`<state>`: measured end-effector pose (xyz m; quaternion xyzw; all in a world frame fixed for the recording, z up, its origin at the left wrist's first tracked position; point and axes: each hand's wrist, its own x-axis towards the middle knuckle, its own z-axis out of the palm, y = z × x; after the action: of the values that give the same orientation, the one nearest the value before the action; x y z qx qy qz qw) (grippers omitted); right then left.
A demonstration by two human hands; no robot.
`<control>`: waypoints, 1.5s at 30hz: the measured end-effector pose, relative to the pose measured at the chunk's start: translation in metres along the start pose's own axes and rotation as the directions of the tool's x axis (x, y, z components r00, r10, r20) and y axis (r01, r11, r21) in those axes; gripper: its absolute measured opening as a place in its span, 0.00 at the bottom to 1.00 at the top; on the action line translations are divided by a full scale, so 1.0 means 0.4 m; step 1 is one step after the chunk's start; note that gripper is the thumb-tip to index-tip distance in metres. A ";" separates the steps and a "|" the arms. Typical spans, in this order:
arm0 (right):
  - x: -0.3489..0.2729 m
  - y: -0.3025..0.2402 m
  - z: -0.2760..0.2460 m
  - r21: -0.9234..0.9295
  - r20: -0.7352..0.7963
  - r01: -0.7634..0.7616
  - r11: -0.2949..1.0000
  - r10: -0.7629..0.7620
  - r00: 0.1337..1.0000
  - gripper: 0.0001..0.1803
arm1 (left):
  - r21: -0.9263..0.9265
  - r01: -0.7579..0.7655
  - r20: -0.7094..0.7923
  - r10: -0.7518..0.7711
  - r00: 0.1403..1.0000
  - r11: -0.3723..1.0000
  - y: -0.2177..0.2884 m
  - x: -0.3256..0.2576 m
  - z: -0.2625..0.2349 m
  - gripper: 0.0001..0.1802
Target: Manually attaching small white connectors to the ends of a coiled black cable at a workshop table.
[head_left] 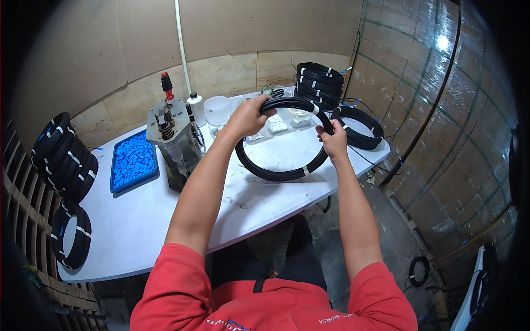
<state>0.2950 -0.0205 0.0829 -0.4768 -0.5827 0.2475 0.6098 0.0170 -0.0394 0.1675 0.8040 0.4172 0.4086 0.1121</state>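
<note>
Both hands grip a coil of black cable (279, 175), bound with white ties and held tilted above the white table (130, 229). My left hand (248, 117) is closed round the coil's upper left part. On its right side, my right hand (333, 139) pinches the coil with bent fingers. Behind my right hand lies another black cable coil (361, 140), flat near the table's right corner. Beyond it rises a stack of black cable coils (318, 88) with white ties. Small clear containers (276, 126) with pale small parts sit behind the held coil.
A blue tray (135, 186) of small blue parts stands left of a metal hand press (174, 138). More coils are stacked (66, 157) at the table's left, with a single coil (72, 236) in front. A white bottle (196, 109) and white tub (218, 110) stand behind the press.
</note>
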 end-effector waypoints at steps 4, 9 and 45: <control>0.019 -0.083 0.006 -0.135 0.083 0.308 0.942 -0.299 0.951 0.24 | 0.027 -0.037 0.042 0.036 0.998 0.999 0.014 0.004 -0.010 0.17; 0.014 -0.237 0.022 -0.325 0.202 0.328 0.887 -0.274 0.940 0.25 | 0.038 -0.041 0.034 0.040 0.999 0.998 0.018 0.019 -0.002 0.16; 0.038 -0.172 0.036 -0.518 0.208 0.380 0.766 -0.319 0.925 0.15 | 0.021 0.034 -0.052 -0.033 0.998 0.999 -0.070 0.019 0.056 0.13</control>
<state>0.2670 -0.0324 0.1478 -0.5004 -0.7393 -0.0229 0.4500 0.0199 -0.0123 0.1430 0.7871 0.4379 0.4229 0.0994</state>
